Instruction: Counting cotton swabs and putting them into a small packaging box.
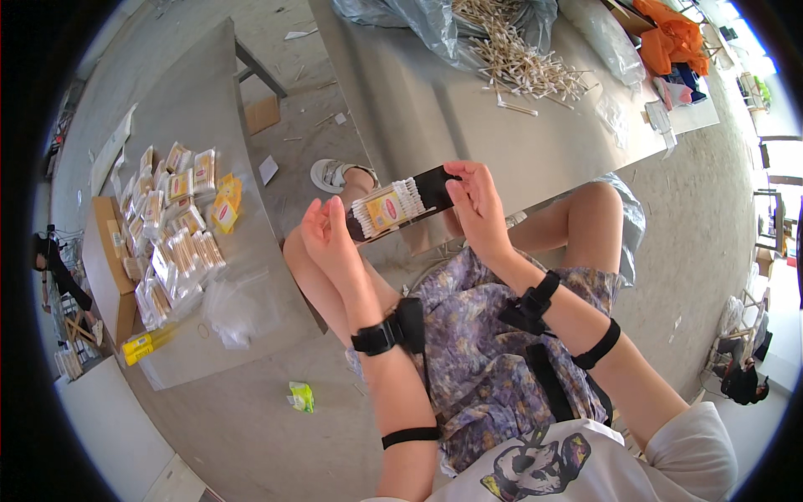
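Between my two hands is a narrow black tray [437,186], held tilted above my lap. A row of white-tipped cotton swabs [410,197] lies on it, with a yellow and white label card [384,210] on top of them. My left hand [331,238] grips the tray's left end, its thumb and fingers at the edge. At the right end, my right hand [478,205] pinches the bare black part between thumb and fingers. The undersides of the tray and some fingertips are hidden.
A heap of loose cotton swabs [527,63] spills from a grey plastic bag [410,25] on the metal table [418,125]. On the left table, packed swab bags [171,226] lie beside a cardboard box [107,259], yellow cards [226,203] and clear empty bags [238,309].
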Demonstrator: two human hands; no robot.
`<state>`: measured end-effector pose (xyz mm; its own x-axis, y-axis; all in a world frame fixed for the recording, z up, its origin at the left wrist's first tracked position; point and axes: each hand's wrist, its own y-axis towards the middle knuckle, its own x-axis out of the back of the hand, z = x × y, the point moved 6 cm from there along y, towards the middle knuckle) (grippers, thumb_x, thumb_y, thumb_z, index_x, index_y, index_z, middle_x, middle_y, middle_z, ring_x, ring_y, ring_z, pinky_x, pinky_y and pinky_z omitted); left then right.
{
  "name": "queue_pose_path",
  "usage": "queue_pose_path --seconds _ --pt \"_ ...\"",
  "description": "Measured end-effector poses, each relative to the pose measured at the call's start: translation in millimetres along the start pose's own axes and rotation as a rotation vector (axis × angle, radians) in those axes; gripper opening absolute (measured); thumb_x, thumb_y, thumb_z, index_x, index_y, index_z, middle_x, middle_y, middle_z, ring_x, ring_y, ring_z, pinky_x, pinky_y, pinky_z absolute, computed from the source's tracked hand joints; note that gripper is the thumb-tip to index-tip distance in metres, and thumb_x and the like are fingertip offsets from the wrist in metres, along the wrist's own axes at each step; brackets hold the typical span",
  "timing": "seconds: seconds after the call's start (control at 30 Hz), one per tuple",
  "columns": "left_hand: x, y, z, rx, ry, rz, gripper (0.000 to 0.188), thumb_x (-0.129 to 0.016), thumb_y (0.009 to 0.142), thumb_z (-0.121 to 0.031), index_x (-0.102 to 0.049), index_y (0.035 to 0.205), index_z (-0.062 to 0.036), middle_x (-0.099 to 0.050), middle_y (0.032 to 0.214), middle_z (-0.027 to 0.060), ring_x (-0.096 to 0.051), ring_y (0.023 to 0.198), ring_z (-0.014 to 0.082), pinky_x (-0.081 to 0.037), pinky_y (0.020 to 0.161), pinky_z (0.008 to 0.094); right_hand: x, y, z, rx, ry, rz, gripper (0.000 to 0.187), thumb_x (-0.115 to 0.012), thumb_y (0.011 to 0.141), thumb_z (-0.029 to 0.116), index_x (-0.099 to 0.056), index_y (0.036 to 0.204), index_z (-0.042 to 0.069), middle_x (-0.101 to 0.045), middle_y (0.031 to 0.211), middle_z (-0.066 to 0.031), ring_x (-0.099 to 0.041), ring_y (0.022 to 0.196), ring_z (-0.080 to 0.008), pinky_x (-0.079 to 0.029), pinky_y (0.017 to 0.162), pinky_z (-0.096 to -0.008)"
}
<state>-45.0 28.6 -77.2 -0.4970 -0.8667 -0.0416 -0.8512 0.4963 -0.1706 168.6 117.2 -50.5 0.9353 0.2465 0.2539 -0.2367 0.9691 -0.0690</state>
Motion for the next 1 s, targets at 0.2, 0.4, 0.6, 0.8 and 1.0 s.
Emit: queue_pose_path --seconds 0.2,0.4,0.6,0.8,1.0 --pt "-27.7 -4.3 -7.1 -0.031 0.584 0.191 0.048 -0.051 0.105 -0.038 -0.062 0.098 0.0084 -0.067 0.084 0.0199 -0.063 0.078 0.0267 -0.049 0.074 0.0356 -33.9 7.7 -0.3 -0.016 0.516 -0.077 0.042 -0.048 0.107 0.028 -0.044 0.138 0.000 -0.051 0.143 -0.0147 -0.044 0.136 -0.0220 -0.032 0.114 -0.0347" --pt "-31.0 -8.3 -10.8 -0.155 0.678 0.145 0.051 -0.045 0.106 -0.038 -0.063 0.093 0.0075 -0.065 0.082 0.0260 -0.062 0.074 0.0397 -0.047 0.068 0.0446 -64.9 -4.1 17.7 0.017 0.514 0.050 0.054 -0.045 0.108 0.032 -0.032 0.150 0.000 -0.033 0.157 -0.0150 -0.024 0.150 -0.0281 -0.020 0.121 -0.0388" --pt "-30.5 -9.3 -15.2 -0.175 0.660 0.138 0.050 -0.045 0.107 -0.037 -0.062 0.091 0.0072 -0.064 0.079 0.0264 -0.060 0.072 0.0414 -0.046 0.065 0.0463 -49.1 8.9 11.8 0.016 0.545 0.059 0.060 -0.040 0.108 0.043 -0.033 0.151 0.001 -0.036 0.156 -0.0149 -0.029 0.148 -0.0262 -0.021 0.121 -0.0384" --pt "-33.7 -11.7 -13.9 -0.134 0.655 0.157 0.050 -0.047 0.106 -0.039 -0.061 0.089 0.0063 -0.063 0.078 0.0257 -0.059 0.071 0.0400 -0.046 0.066 0.0455 -55.2 5.7 9.7 0.006 0.559 0.066 0.060 -0.041 0.108 0.041 -0.032 0.151 0.001 -0.034 0.157 -0.0153 -0.027 0.149 -0.0258 -0.021 0.121 -0.0382" --pt "-30.1 -9.2 -8.3 -0.150 0.666 0.156 0.047 -0.049 0.105 -0.038 -0.061 0.092 0.0056 -0.063 0.082 0.0248 -0.059 0.073 0.0376 -0.047 0.068 0.0441 -54.9 5.2 15.3 0.017 0.541 0.121 0.053 -0.046 0.107 0.029 -0.032 0.150 0.001 -0.035 0.156 -0.0160 -0.029 0.148 -0.0250 -0.023 0.120 -0.0374"
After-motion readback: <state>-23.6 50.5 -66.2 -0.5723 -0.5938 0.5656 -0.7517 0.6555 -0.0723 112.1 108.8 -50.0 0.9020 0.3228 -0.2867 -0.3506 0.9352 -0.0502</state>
